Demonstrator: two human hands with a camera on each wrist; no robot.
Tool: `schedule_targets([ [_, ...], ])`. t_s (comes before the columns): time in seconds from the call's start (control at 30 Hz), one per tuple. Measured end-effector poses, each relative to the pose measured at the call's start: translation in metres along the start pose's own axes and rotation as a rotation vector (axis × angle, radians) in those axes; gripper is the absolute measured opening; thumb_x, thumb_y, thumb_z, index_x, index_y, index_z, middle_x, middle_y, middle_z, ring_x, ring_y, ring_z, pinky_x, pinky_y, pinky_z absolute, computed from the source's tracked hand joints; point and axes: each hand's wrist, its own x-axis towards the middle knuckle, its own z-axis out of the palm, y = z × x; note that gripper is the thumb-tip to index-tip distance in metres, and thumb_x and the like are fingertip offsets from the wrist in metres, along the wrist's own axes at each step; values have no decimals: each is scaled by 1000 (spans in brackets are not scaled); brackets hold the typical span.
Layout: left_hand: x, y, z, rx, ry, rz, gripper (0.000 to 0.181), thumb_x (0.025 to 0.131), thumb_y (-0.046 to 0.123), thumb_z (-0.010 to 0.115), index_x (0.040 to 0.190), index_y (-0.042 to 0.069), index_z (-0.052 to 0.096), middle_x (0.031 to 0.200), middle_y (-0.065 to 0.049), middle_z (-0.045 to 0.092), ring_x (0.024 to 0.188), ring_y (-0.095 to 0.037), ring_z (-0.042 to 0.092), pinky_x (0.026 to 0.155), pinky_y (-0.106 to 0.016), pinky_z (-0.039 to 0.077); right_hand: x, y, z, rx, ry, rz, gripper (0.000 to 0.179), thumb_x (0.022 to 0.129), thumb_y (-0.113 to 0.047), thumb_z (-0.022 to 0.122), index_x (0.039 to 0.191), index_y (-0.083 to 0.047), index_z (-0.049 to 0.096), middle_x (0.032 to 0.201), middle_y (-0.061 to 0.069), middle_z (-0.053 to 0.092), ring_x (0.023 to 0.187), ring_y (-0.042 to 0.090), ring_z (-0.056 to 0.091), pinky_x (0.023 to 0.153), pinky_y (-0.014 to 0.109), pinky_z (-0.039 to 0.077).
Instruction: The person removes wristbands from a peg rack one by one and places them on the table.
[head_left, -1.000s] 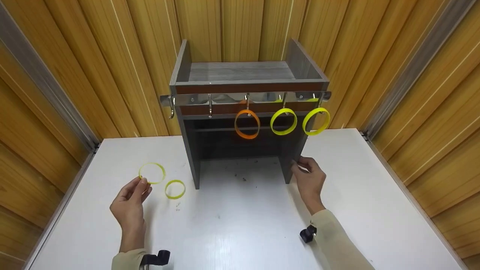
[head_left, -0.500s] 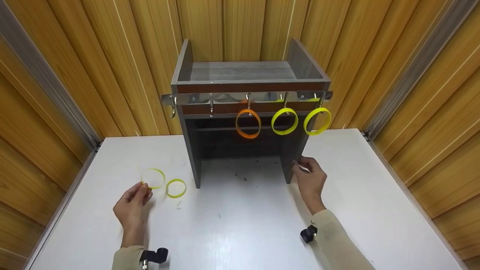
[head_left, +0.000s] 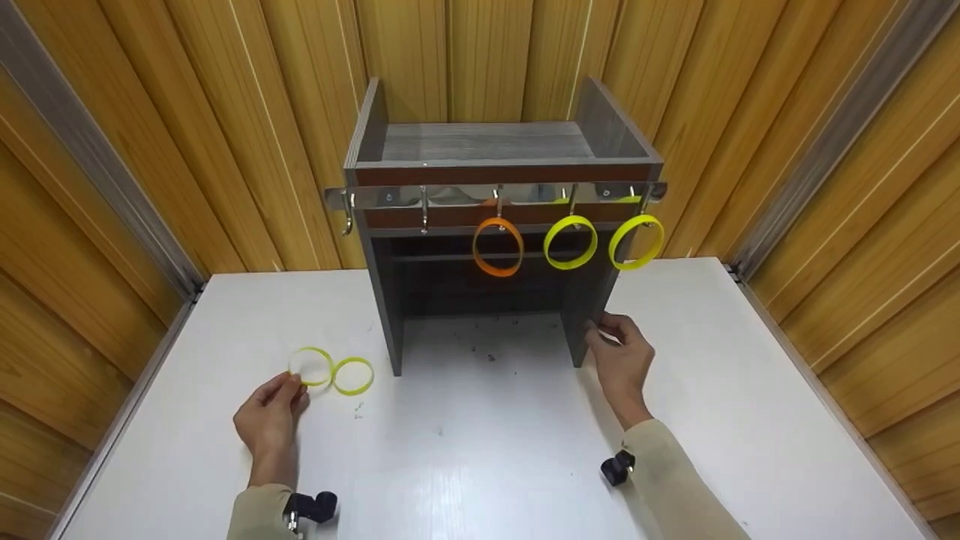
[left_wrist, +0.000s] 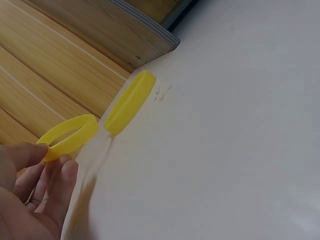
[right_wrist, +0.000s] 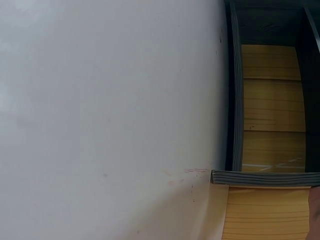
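My left hand [head_left: 270, 420] pinches a yellow silicone wristband [left_wrist: 80, 140] between thumb and fingers, low over the white table at the left. Just to its right, a second yellow wristband [head_left: 352, 376] rests on the table; in the head view the two rings meet at their edges. My right hand [head_left: 622, 360] grips the lower right side panel of a grey wooden shelf [head_left: 495, 175]; its fingertips are partly hidden. From hooks on the shelf's metal rail [head_left: 457, 196] hang an orange wristband [head_left: 478, 259] and two yellow wristbands, a middle one [head_left: 592, 253] and a right one [head_left: 659, 247].
Two hooks at the rail's left, the end hook [head_left: 348, 214] and its neighbour [head_left: 424, 211], carry nothing. Wood-patterned walls [head_left: 112, 150] enclose the white table [head_left: 450, 465] behind and at both sides. Small dark specks lie under the shelf.
My left hand has moved down and slightly right with its wristband, bringing it against the outline of the wristband on the table. My right hand stays on the shelf panel.
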Motion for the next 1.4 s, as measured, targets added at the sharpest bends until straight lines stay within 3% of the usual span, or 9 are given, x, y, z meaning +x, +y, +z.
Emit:
schedule_targets([
  [0.2, 5, -5, -2, 56, -5, -22, 35, 100, 4, 74, 131, -9, 65, 105, -7, 69, 88, -10, 74, 89, -24, 63, 0, 2, 1, 3, 8, 2, 14, 89, 15, 73, 103, 14, 71, 104, 25, 73, 92, 7, 71, 82, 19, 63],
  [0.33, 7, -8, -2, 64, -9, -26, 35, 101, 4, 73, 132, -9, 64, 112, -12, 68, 90, -12, 75, 90, -24, 62, 4, 19, 3, 1, 16, 15, 15, 89, 14, 74, 104, 13, 71, 105, 25, 73, 91, 5, 70, 81, 20, 63],
  [0.5, 5, -11, -1, 86, 7, 20, 31, 100, 4, 73, 127, -11, 67, 109, -13, 69, 88, -11, 74, 88, -24, 63, 9, 38, 3, 0, 25, 17, 15, 90, 11, 76, 104, 11, 72, 105, 22, 73, 91, 2, 69, 81, 19, 63],
  [0.8, -1, -19, -1, 158, 20, 117, 29, 98, 12, 79, 120, -6, 72, 97, -5, 73, 84, -10, 74, 81, -21, 64, 8, 42, -1, 10, -12, -13, 13, 92, 6, 76, 105, 5, 73, 107, 15, 73, 97, 13, 72, 85, 23, 63],
  [1.13, -4, -21, -3, 144, 24, 136, 35, 97, 17, 81, 124, -4, 70, 102, -8, 71, 87, -10, 73, 83, -21, 63, 9, 43, -1, 18, -3, 1, 14, 92, 7, 77, 105, 4, 74, 106, 13, 74, 97, 15, 72, 85, 24, 64],
  [1.4, -8, -22, -4, 83, 13, 119, 35, 99, 16, 79, 127, -3, 70, 107, -7, 70, 95, -13, 73, 88, -22, 62, 7, 42, 2, 5, 22, 28, 14, 90, 11, 75, 104, 9, 73, 107, 20, 74, 94, 9, 70, 83, 20, 63],
])
